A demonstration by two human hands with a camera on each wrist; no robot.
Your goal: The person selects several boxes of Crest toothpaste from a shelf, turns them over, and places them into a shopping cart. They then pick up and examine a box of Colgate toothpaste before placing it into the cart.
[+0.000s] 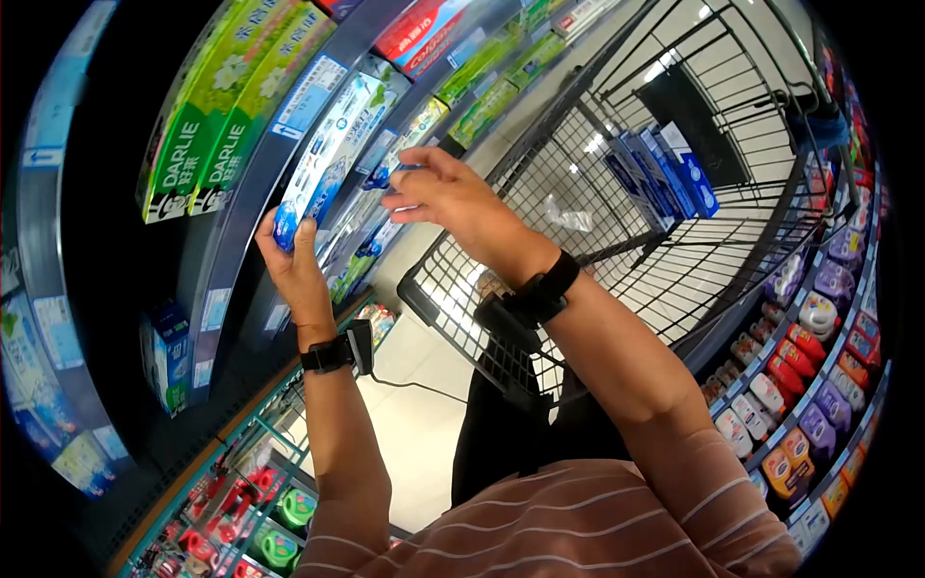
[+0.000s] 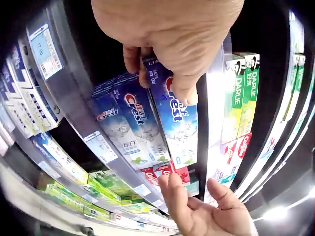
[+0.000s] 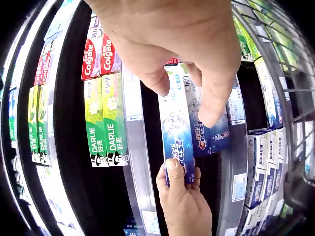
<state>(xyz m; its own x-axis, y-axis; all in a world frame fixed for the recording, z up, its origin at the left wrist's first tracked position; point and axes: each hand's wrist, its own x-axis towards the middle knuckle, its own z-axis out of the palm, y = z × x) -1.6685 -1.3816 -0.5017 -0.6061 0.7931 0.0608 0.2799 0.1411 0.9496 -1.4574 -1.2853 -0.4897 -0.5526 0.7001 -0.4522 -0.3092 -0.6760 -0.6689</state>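
A blue and white Crest box [image 1: 332, 144] is pinched at one end by the left hand [image 1: 297, 275], the thumb lying on its face; the left wrist view shows the same box [image 2: 178, 123] beside other Crest boxes [image 2: 135, 120] on the shelf. The right hand [image 1: 462, 207] is off the box with fingers parted and slightly bent. In the right wrist view the right hand [image 3: 182, 44] hangs over the far end of the held box [image 3: 176, 118]; contact there cannot be told.
Green Darlie boxes [image 1: 207, 144] stand on the shelf at left, a red Colgate box [image 1: 419, 34] further along. A wire shopping cart [image 1: 597, 207] at right holds several blue boxes [image 1: 665, 173]. Bottles [image 1: 795, 356] line shelves at far right.
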